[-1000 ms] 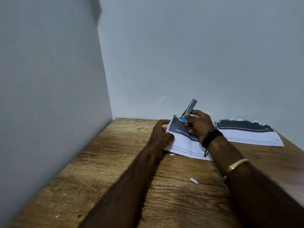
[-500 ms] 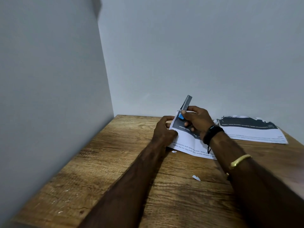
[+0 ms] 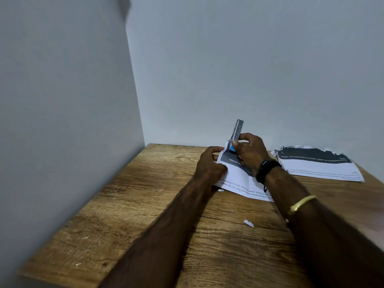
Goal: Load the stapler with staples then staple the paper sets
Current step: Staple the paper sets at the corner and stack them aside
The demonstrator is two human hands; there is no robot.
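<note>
A paper set with a dark printed band lies near the far side of the wooden table. My left hand grips its left edge, and the far corner is lifted. My right hand holds a small stapler with a blue body and a grey metal arm that stands almost upright. The stapler sits at the paper's raised far-left corner. The stapler's lower part is hidden behind my fingers.
A second stack of papers with the same dark band lies at the far right, against the wall. Small paper scraps lie on the wood. Grey walls close the left and far sides.
The stapler's metal arm has swung from a rightward lean to nearly upright. Both hands and the paper have shifted slightly in the frame as the view moved.
</note>
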